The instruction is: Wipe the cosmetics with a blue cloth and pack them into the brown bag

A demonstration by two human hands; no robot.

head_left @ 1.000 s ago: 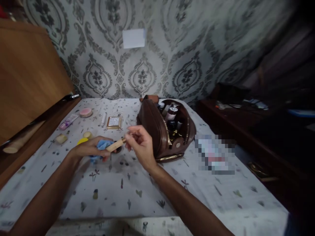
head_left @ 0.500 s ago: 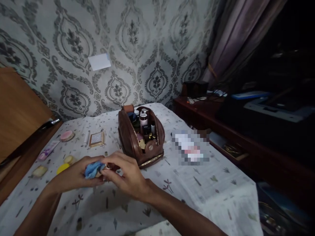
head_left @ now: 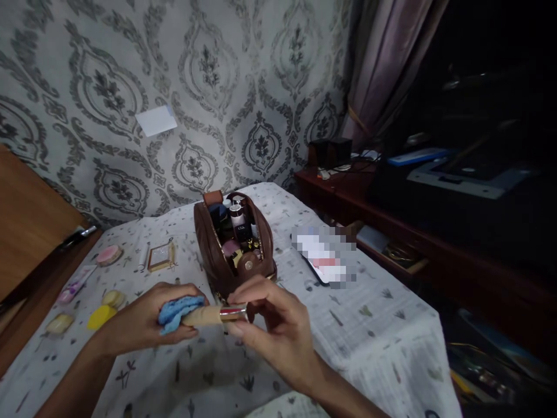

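My left hand (head_left: 148, 316) is closed around a crumpled blue cloth (head_left: 176, 310), which wraps one end of a beige tube (head_left: 204, 316) that looks like a liquid makeup tube. Its shiny silver-gold cap (head_left: 232, 313) points right, and my right hand (head_left: 281, 325) pinches that cap between thumb and fingers. Just behind both hands stands a brown makeup bag (head_left: 206, 249), unzipped, with several bottles (head_left: 237, 215) and small cosmetics inside.
On the patterned white cloth (head_left: 348, 348) at left lie a pink round case (head_left: 108, 255), a purple-white tube (head_left: 76, 283), a yellow sponge (head_left: 101, 317), two pale pieces and a gold-edged compact (head_left: 161, 256). A blurred phone (head_left: 322, 255) lies right of the bag.
My right hand has moved right, and the beige tube with its metallic cap now shows between my hands. The view has turned slightly right.
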